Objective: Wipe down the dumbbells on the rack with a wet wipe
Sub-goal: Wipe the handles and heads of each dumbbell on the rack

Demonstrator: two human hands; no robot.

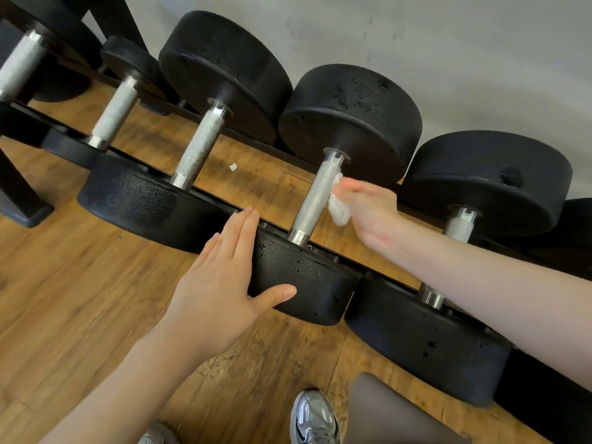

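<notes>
Wood floor (80, 299) under rack (224, 200); right hand (368, 206) pinches wipe (339, 213), left hand (221, 277) flat.

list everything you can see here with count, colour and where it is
dumbbells: five at least partly in view, black heads with silver knurled handles, side by side on the rack
rack: one, black, along the wall, rails under the dumbbell heads
wet wipe: one, white, bunched against the handle of the dumbbell second from the right
scrap: one, white, small, on the floor under the rack
floor: wood, brown
wall: pale grey, behind the rack
shoes: two, grey, bottom edge
left hand: flat on the near head of that dumbbell
right hand: holds the wipe at the handle
</notes>
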